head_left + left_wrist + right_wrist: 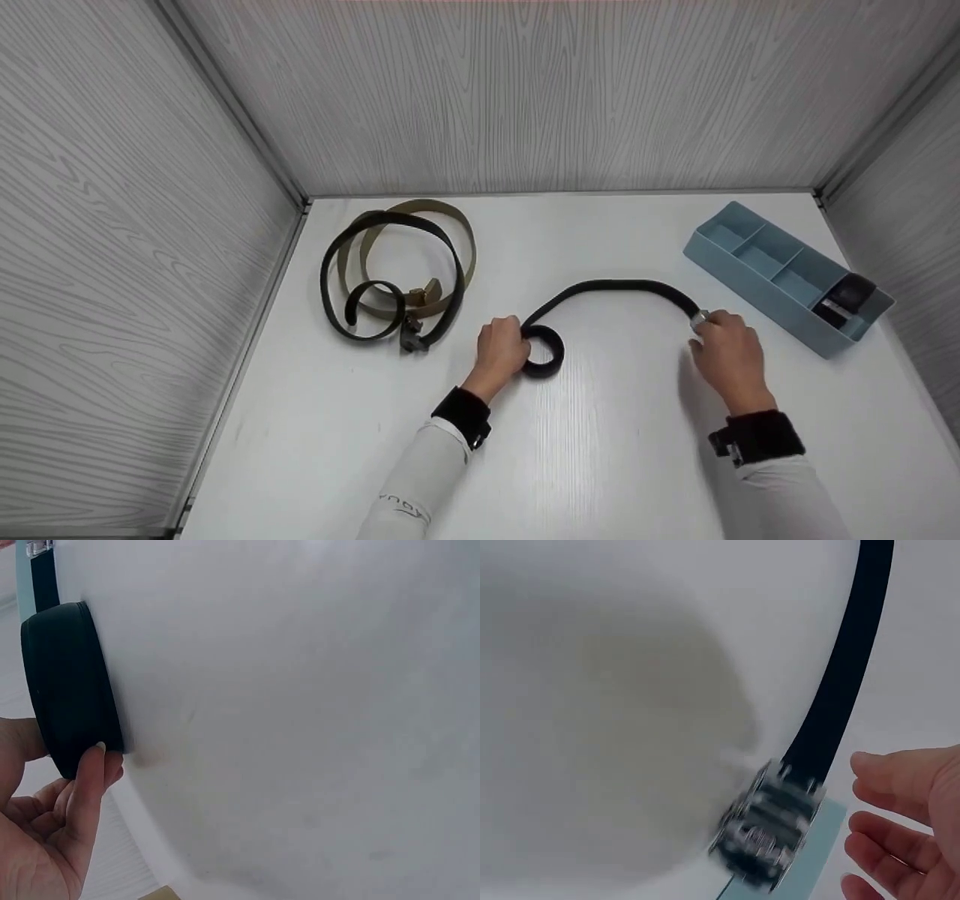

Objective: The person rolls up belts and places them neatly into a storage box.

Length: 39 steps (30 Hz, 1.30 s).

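A black belt point(615, 285) arches across the table, its left end wound into a small coil point(556, 352). My left hand point(501, 349) pinches that coil point(71, 686) between thumb and fingers, as the left wrist view shows. At the belt's other end is a metal buckle point(769, 825), slightly blurred in the right wrist view. My right hand point(729, 356) is beside this buckle, its fingers point(889, 844) loosely bent and apart from it, with nothing between them.
On the left, another black belt point(450, 255) with a dark buckle overlaps a tan belt point(471, 240), both in loose loops. A blue divided box point(765, 292) stands at the right, with a rolled black belt point(853, 291) in its near-right compartment. Walls enclose the table's back and sides.
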Each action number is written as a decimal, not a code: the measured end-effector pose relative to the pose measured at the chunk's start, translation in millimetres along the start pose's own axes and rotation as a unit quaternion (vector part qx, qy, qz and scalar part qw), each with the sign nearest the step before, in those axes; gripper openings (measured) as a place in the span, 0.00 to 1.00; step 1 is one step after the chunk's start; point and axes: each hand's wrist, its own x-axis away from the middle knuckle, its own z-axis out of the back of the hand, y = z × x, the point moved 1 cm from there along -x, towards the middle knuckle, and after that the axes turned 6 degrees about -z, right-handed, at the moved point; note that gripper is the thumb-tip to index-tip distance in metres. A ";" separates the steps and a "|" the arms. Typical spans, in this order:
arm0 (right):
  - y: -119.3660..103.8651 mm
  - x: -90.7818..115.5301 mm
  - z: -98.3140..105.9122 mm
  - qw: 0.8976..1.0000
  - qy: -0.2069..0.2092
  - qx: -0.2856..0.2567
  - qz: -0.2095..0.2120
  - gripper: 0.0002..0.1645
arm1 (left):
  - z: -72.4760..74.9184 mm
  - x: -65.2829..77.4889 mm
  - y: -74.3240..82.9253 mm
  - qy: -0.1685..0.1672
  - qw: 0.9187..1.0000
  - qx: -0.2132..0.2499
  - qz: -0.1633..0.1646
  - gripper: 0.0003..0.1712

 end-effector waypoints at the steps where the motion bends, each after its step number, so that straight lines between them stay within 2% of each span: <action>1: -14.1 -1.6 -5.0 1.000 -0.020 -0.018 -0.005 0.08 | 0.0 0.7 1.1 0.001 1.000 0.001 0.002 0.05; 4: -57.4 -4.7 -23.2 0.990 -0.113 -0.082 -0.031 0.13 | -1.0 2.4 5.3 0.002 1.000 0.002 0.003 0.05; 7: -93.9 -4.4 -43.4 0.967 -0.203 -0.148 -0.055 0.20 | -3.8 4.7 10.6 0.003 1.000 -0.003 -0.010 0.06; 10: -116.9 -1.4 -60.4 0.946 -0.253 -0.190 -0.064 0.22 | -7.9 7.8 16.2 -0.003 1.000 -0.003 -0.029 0.07; 12: -124.5 0.0 -66.9 0.942 -0.259 -0.201 -0.065 0.21 | -10.1 10.0 19.4 -0.011 0.999 -0.004 -0.042 0.07; 14: -127.2 0.0 -69.9 0.944 -0.255 -0.200 -0.059 0.18 | -10.9 11.5 21.5 -0.023 0.998 -0.004 -0.056 0.09; 17: -125.7 -2.8 -69.0 0.952 -0.242 -0.183 -0.044 0.16 | -9.3 11.4 22.4 -0.052 0.996 0.012 -0.067 0.14; 22: -122.7 -9.3 -66.6 0.956 -0.256 -0.144 -0.011 0.17 | -6.6 5.9 20.1 -0.110 0.991 0.059 -0.051 0.18; 27: -123.9 -12.9 -64.9 0.956 -0.263 -0.124 0.022 0.16 | -7.4 2.0 17.4 -0.138 0.985 0.092 -0.050 0.15; 30: -123.1 -13.9 -64.8 0.957 -0.262 -0.123 0.032 0.16 | -7.2 0.9 20.1 -0.142 0.984 0.086 -0.062 0.14; 34: -121.1 -13.3 -66.4 0.958 -0.255 -0.129 0.030 0.16 | -7.2 1.6 28.4 -0.130 0.986 0.028 -0.104 0.13; 36: -119.7 -12.2 -67.3 0.959 -0.249 -0.136 0.015 0.13 | -8.4 3.2 31.9 -0.112 0.987 -0.001 -0.115 0.13; 39: -116.9 -9.1 -67.1 0.961 -0.236 -0.145 -0.027 0.09 | -11.6 6.4 35.2 -0.083 0.991 -0.017 -0.107 0.12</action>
